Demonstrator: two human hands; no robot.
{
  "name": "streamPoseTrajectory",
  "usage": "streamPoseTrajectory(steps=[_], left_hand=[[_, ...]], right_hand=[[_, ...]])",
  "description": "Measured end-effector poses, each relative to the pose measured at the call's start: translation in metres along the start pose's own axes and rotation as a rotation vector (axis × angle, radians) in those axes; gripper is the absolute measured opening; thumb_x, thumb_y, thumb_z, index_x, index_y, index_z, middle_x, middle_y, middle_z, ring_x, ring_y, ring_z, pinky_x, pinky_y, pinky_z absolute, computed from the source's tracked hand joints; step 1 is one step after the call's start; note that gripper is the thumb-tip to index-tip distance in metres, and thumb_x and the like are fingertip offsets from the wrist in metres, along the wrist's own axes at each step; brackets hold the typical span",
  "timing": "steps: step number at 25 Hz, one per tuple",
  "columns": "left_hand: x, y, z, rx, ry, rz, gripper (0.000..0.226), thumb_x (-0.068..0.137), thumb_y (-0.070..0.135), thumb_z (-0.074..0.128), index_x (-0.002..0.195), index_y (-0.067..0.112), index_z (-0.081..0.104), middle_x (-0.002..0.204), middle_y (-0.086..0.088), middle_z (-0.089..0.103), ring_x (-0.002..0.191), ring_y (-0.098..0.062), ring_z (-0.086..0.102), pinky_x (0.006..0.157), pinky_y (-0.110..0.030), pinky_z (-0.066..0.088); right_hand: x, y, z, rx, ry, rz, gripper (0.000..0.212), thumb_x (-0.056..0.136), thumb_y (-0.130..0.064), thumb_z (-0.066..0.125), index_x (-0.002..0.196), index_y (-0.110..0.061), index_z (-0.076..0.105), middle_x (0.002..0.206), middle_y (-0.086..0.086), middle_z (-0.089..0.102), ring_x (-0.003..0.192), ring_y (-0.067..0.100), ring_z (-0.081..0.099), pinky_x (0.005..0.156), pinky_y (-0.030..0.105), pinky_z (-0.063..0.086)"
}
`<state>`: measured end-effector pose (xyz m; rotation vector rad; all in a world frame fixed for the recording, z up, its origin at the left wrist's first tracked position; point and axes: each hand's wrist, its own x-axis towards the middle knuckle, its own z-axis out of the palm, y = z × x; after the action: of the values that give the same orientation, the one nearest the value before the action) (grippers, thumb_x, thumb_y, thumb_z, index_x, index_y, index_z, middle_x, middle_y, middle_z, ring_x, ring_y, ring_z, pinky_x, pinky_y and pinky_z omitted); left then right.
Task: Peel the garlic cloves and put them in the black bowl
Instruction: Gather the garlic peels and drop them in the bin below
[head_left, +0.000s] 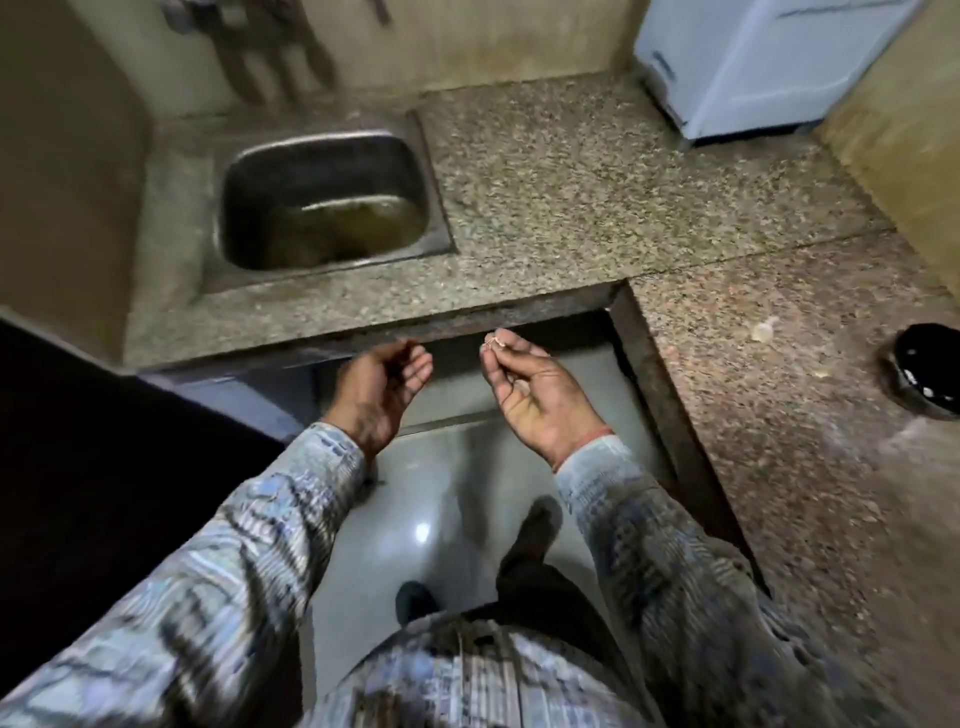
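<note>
Closest to the lens, a patterned shirt (467, 680) along the bottom edge, with a left sleeve (234, 545) and a right sleeve (654, 551) of the same cloth reaching forward. Stands on a glossy grey floor (447, 488), tucked into the inner corner of an L-shaped speckled stone table (597, 208). Holds both hands out above the floor, just short of the table's front edge, palms turned upward and apart from each other. Carries nothing visible in the left hand (384, 384): fingers relaxed and loosely curled, somewhat blurred. Pinches a pale scrap (492, 340) between thumb and forefinger of the right hand (530, 389), the remaining fingers curled toward the palm; too small to tell whether skin or clove.

Off to the far right, on the table's side wing, a black bowl (924, 358), partly cut by the picture's edge, well apart from both hands. Inside it, a few white bits (930, 389), too small to name with certainty. Between the table's corner and the bowl, a small pale piece (762, 330) lying loose on the stone.

Set into the table's back run, left of centre, a steel sink (244, 171) holding murky brownish water. At the top right corner, against the wall, a white appliance (769, 62) standing on the table.
</note>
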<state>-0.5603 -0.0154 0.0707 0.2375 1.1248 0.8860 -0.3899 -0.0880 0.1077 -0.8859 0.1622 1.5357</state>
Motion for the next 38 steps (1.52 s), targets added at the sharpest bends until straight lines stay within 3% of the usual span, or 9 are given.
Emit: streamPoseTrajectory(steps=[11, 15, 19, 22, 25, 29, 32, 35, 38], left_hand=[[0.007, 0.059, -0.161, -0.382, 0.366, 0.167, 0.013, 0.102, 0.012, 0.056, 0.102, 0.004, 0.066, 0.088, -0.010, 0.068, 0.073, -0.016, 0.073, 0.070, -0.025, 0.062], [0.051, 0.039, -0.216, -0.487, 0.492, 0.151, 0.016, 0.103, 0.016, 0.055, 0.099, 0.006, 0.067, 0.088, -0.007, 0.070, 0.078, -0.014, 0.072, 0.074, -0.024, 0.063], [0.109, 0.007, -0.285, -0.549, 0.580, 0.084, 0.018, 0.105, 0.020, 0.054, 0.101, 0.008, 0.067, 0.092, -0.006, 0.069, 0.083, -0.014, 0.070, 0.084, -0.024, 0.061], [0.176, -0.024, -0.350, -0.522, 0.599, 0.044, 0.017, 0.105, 0.021, 0.053, 0.098, 0.012, 0.066, 0.084, -0.001, 0.066, 0.076, -0.011, 0.067, 0.076, -0.022, 0.060], [0.250, -0.061, -0.415, -0.486, 0.583, 0.035, 0.018, 0.105, 0.020, 0.051, 0.093, 0.015, 0.064, 0.075, 0.003, 0.058, 0.066, -0.008, 0.060, 0.066, -0.021, 0.058], [0.341, -0.110, -0.486, -0.409, 0.624, 0.027, 0.015, 0.102, 0.015, 0.055, 0.089, 0.017, 0.062, 0.073, 0.004, 0.054, 0.065, -0.010, 0.051, 0.057, -0.019, 0.046], [0.387, -0.140, -0.525, -0.346, 0.708, 0.008, 0.012, 0.101, 0.016, 0.060, 0.098, 0.012, 0.071, 0.082, 0.001, 0.068, 0.074, -0.014, 0.061, 0.062, -0.021, 0.055], [0.413, -0.152, -0.543, -0.357, 0.733, 0.006, 0.015, 0.101, 0.008, 0.057, 0.105, 0.009, 0.072, 0.083, 0.002, 0.072, 0.078, -0.015, 0.064, 0.073, -0.023, 0.057], [0.425, -0.163, -0.556, -0.335, 0.771, 0.010, 0.025, 0.101, 0.000, 0.053, 0.120, 0.000, 0.069, 0.089, -0.004, 0.070, 0.076, -0.015, 0.066, 0.074, -0.023, 0.058]], right_hand=[[0.094, 0.143, 0.090, -0.462, -0.184, 0.460, 0.022, 0.096, 0.015, 0.052, 0.096, 0.001, 0.068, 0.086, 0.011, 0.074, 0.081, 0.019, 0.076, 0.078, 0.024, 0.062], [0.164, 0.202, 0.066, -0.611, -0.237, 0.575, 0.019, 0.094, 0.015, 0.054, 0.101, 0.003, 0.067, 0.091, 0.012, 0.074, 0.089, 0.020, 0.075, 0.087, 0.026, 0.060], [0.242, 0.276, 0.032, -0.696, -0.190, 0.641, 0.018, 0.095, 0.016, 0.053, 0.100, 0.005, 0.067, 0.091, 0.013, 0.075, 0.085, 0.020, 0.075, 0.081, 0.025, 0.061], [0.317, 0.346, -0.012, -0.747, -0.142, 0.650, 0.023, 0.092, 0.017, 0.056, 0.088, 0.002, 0.073, 0.092, 0.016, 0.075, 0.088, 0.024, 0.075, 0.083, 0.028, 0.062], [0.396, 0.419, -0.070, -0.873, -0.140, 0.675, 0.020, 0.093, 0.015, 0.056, 0.098, 0.001, 0.068, 0.101, 0.016, 0.072, 0.095, 0.023, 0.072, 0.085, 0.028, 0.061], [0.501, 0.508, -0.158, -1.172, -0.183, 0.626, 0.024, 0.095, 0.013, 0.053, 0.114, -0.001, 0.060, 0.111, 0.015, 0.062, 0.100, 0.024, 0.065, 0.083, 0.028, 0.060], [0.568, 0.563, -0.214, -1.488, -0.171, 0.542, 0.032, 0.093, 0.011, 0.056, 0.125, 0.008, 0.063, 0.110, 0.017, 0.065, 0.107, 0.038, 0.067, 0.074, 0.029, 0.061], [0.605, 0.593, -0.238, -2.024, -0.408, 0.370, 0.029, 0.094, -0.002, 0.060, 0.121, -0.002, 0.071, 0.123, 0.019, 0.069, 0.119, 0.039, 0.064, 0.097, 0.043, 0.056], [0.612, 0.603, -0.239, -2.330, -0.565, 0.132, 0.025, 0.094, -0.012, 0.061, 0.115, -0.008, 0.074, 0.123, 0.016, 0.069, 0.119, 0.034, 0.062, 0.103, 0.042, 0.050]])
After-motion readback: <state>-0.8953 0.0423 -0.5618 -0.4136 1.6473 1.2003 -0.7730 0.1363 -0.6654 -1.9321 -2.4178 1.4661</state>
